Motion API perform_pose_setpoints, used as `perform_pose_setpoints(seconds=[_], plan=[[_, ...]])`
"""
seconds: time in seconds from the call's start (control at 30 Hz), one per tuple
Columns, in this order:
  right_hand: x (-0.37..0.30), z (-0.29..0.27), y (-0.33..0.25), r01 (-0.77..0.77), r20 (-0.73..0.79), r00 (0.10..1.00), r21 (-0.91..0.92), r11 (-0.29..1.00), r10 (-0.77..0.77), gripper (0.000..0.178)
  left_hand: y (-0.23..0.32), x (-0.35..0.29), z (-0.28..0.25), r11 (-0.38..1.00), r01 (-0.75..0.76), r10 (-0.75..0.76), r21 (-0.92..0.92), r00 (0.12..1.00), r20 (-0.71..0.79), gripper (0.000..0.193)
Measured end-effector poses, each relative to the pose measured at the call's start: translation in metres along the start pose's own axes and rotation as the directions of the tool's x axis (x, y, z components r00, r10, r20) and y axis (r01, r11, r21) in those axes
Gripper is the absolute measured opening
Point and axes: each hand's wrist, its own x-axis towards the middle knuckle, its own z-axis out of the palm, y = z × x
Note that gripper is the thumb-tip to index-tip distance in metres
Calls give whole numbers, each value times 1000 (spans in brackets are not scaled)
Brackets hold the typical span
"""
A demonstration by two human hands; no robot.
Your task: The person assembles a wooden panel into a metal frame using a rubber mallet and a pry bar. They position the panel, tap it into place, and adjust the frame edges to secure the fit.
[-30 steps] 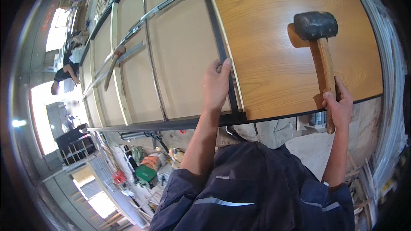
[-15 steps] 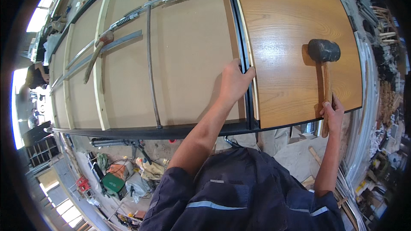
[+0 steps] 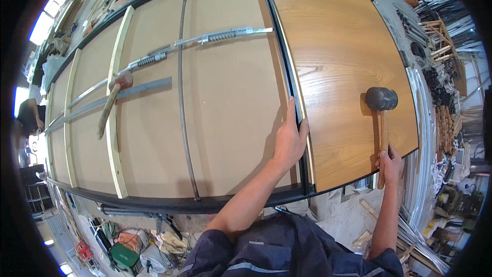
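Note:
My left hand [image 3: 290,146] lies along a black crossbar [image 3: 283,54], its index finger stretched forward and its thumb apart on the side of the light wooden strip [image 3: 292,66]. Part of the bar is hidden under that hand. A black-headed rubber mallet [image 3: 382,99] is in my right hand [image 3: 392,166], which grips its wooden handle near the end. The mallet's head is over the wood-grain panel [image 3: 338,72]; I cannot tell whether it touches. The panel fills the right part of a large black frame [image 3: 169,206], against the crossbar.
Left of the crossbar is a beige panel [image 3: 230,107] with a metal rod [image 3: 182,97], wooden battens [image 3: 114,143], spring-loaded metal bars [image 3: 220,36] and a second mallet [image 3: 108,110]. Metal profiles [image 3: 412,195] lie at right. Another person [image 3: 31,115] stands far left.
My left hand has loosened around the crossbar, its index finger now straightened along it. My right hand still holds the mallet. The whole view has shifted, so the frame sits lower.

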Motion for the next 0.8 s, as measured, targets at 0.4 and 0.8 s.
perform_pose_setpoints(seconds=[0.4,0.8], plan=[[6,-11,15,32,41,999,21,999,-33,44,15,6,-9,996,89,-92,26,981,172,73],[8,-8,11,-4,6,1000,19,1000,4,49,-37,16,12,984,-177,177,-23,984,16,71]])
